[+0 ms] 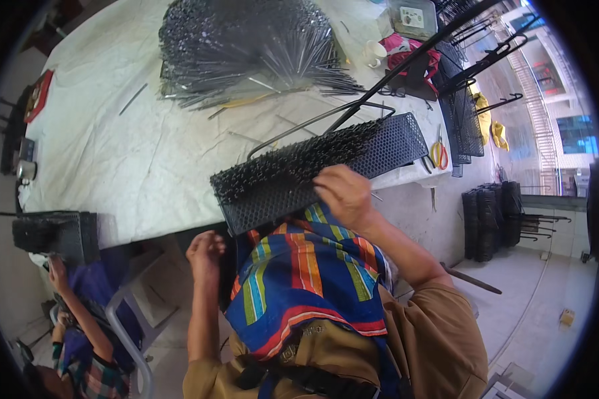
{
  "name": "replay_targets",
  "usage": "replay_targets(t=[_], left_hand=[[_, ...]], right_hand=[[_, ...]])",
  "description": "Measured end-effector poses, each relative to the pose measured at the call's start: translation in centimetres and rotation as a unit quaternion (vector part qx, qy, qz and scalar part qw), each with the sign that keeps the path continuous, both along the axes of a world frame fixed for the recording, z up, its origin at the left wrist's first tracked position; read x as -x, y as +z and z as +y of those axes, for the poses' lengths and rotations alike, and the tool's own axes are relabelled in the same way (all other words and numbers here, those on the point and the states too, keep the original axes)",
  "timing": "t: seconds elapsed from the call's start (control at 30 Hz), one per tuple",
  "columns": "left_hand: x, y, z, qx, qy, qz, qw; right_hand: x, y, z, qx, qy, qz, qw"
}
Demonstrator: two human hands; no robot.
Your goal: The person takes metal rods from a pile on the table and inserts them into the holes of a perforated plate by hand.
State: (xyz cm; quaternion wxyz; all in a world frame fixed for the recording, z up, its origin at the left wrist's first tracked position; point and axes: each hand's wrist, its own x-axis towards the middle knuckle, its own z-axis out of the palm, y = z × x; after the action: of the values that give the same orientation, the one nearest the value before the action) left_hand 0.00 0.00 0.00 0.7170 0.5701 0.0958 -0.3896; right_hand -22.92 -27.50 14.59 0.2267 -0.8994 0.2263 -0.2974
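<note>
A long black perforated panel (266, 201) lies slantwise along the near edge of the table, close to my lap. Rows of short, dark, bristly tips (293, 161) cover much of its far side, while its right end shows bare holes. My right hand (345, 194) is over the panel's near edge, fingers bent and pressed together; anything between them is too small to make out. Just off the panel's left corner, my left hand (205, 253) is raised with curled fingers, and whatever they may pinch is hidden. A bent black metal rod frame (313, 126) rises behind the panel.
A big heap of thin dark strips (246, 50) spreads over the white-covered table (146, 153). Scissors with red and yellow handles (439, 154) lie at the right edge. Black racks with hooks stand right. At left, a co-worker's hand (58, 274) touches another black panel (56, 233).
</note>
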Motion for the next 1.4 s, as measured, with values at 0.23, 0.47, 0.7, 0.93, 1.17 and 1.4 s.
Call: replay_targets(t=[0.23,0.47,0.7,0.93,1.17,1.4], left_hand=[[-7.0,9.0,-7.7,0.015,0.002,-0.270,0.963],[-4.4,16.5,-25.5,0.129,-0.226,-0.513,0.818],[1.8,11.7,-42.3,0.023,-0.439,-0.686,0.580],[5.8,4.8,-51.6,-0.087,-0.476,-0.721,0.496],[3.6,1.4,-57.3,-0.115,-0.350,-0.776,0.512],[5.0,0.7,-60.5,-0.223,-0.311,-0.781,0.494]], right_hand=[[7.9,1.1,-8.2,-0.050,-0.145,-0.073,0.985],[10.3,0.5,-19.3,-0.170,-0.214,-0.127,0.954],[9.9,-1.7,-28.2,-0.244,-0.172,-0.086,0.951],[6.1,-5.7,-34.6,-0.171,-0.141,0.010,0.975],[-2.5,-7.9,-38.6,-0.055,-0.064,0.034,0.996],[-5.7,-13.3,-43.7,0.019,-0.093,0.176,0.980]])
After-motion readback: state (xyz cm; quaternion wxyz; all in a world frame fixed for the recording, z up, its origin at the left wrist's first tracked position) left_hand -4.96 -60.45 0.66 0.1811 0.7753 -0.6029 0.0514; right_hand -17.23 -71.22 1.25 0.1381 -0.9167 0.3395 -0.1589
